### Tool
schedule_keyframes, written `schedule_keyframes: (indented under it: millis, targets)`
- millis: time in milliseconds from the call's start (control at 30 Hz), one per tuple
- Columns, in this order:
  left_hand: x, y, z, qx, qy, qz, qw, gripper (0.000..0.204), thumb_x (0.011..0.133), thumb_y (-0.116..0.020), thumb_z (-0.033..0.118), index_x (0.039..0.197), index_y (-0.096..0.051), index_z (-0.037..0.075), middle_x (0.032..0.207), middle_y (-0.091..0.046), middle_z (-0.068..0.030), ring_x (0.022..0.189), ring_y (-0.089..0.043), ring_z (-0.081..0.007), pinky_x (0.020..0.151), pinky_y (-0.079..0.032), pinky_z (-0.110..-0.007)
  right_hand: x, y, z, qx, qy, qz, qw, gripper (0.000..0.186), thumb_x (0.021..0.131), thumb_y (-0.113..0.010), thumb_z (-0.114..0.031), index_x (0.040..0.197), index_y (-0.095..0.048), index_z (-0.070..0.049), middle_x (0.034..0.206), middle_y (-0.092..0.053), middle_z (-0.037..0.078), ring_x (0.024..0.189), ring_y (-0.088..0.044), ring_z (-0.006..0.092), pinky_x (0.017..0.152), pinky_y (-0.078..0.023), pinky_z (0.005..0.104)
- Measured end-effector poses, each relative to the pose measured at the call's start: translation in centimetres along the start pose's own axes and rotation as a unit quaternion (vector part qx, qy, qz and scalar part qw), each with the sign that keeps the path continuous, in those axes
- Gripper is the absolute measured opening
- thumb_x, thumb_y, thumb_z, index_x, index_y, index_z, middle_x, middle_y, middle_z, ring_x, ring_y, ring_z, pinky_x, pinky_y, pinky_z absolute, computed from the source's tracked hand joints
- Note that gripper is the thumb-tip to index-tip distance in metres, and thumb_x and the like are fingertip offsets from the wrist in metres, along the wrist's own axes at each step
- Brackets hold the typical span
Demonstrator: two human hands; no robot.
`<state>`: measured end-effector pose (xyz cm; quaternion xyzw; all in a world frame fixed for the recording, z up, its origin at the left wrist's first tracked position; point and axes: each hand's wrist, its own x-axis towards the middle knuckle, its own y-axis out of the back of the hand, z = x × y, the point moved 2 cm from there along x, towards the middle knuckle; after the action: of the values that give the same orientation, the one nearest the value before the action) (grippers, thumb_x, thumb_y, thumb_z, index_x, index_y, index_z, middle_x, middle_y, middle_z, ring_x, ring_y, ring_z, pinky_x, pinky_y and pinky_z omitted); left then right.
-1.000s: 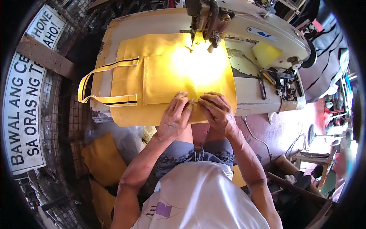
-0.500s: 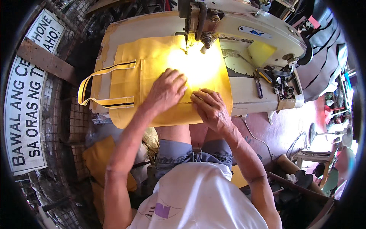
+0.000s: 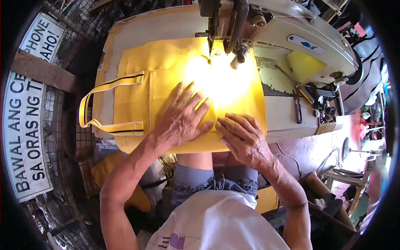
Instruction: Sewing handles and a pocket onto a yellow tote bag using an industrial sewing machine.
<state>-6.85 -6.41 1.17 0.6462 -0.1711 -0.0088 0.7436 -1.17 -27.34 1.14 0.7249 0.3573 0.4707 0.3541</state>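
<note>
A yellow fabric panel (image 3: 133,100) lies flat across the bed of a sewing machine (image 3: 287,37). Off its left edge loops a striped strap handle (image 3: 85,108), its two ends lying on the panel. My left hand (image 3: 183,110) rests on the cloth with fingers spread, left of the bright lamp glare. Close beside it, nearer the panel's front edge, my right hand (image 3: 243,135) lies flat with fingers stretched and close together. Both hands are below the needle area (image 3: 212,54), where glare hides the stitching.
Small scissors (image 3: 298,106), a yellow-handled cutter (image 3: 306,95) and a tray of metal parts (image 3: 327,104) sit on the machine bed's right. A wire mesh wall with a white sign (image 3: 27,137) stands at left. More yellow cloth (image 3: 110,171) hangs below the table.
My left hand has spread its fingers flat on the cloth. My right hand has straightened its fingers and sits slightly lower and right in the picture. The whole view has shifted a little.
</note>
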Motion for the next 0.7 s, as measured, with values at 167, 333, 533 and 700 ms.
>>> schedule_keyframes:
  millis: [167,333,533,700]
  targets:
    - [0.6,0.2,-0.6,-0.039,0.011,-0.001,0.999,0.055,0.093,-0.064,0.041,0.131,-0.057,0.002,0.135,-0.053,-0.0226,0.136,-0.044,-0.0421,0.12,-0.027,-0.058,0.6,0.0,0.6,0.003,-0.007,-0.005,1.0,0.038,0.083,-0.071,-0.01,0.12,-0.068,-0.002,0.124,-0.065,0.012,0.12,-0.061,0.0275,0.1,-0.047,0.0431]
    - [1.7,-0.1,-1.5,-0.038,0.003,0.021,0.999,0.051,0.092,-0.066,0.04,0.126,-0.061,0.002,0.134,-0.054,-0.022,0.135,-0.044,-0.0424,0.119,-0.027,-0.059,1.5,-0.3,1.7,0.023,-0.033,-0.023,0.999,0.038,0.083,-0.071,-0.008,0.121,-0.069,-0.003,0.127,-0.065,0.011,0.12,-0.061,0.0287,0.101,-0.046,0.0437]
    - [1.3,-0.1,-1.2,-0.059,0.007,0.023,0.998,0.049,0.087,-0.071,0.033,0.124,-0.061,0.003,0.133,-0.055,-0.0206,0.136,-0.043,-0.0424,0.119,-0.027,-0.061,1.7,0.1,1.9,0.025,-0.025,-0.024,0.999,0.04,0.084,-0.07,-0.009,0.123,-0.068,-0.003,0.127,-0.065,0.012,0.121,-0.061,0.0287,0.101,-0.046,0.0428]
    - [1.4,0.1,-1.5,-0.06,0.011,0.012,0.998,0.049,0.089,-0.07,0.032,0.126,-0.061,0.002,0.135,-0.055,-0.0194,0.137,-0.044,-0.0419,0.119,-0.025,-0.063,2.0,0.3,2.2,0.023,-0.027,-0.068,0.997,0.045,0.082,-0.067,-0.009,0.127,-0.065,-0.002,0.131,-0.062,0.012,0.124,-0.059,0.0277,0.1,-0.046,0.0419]
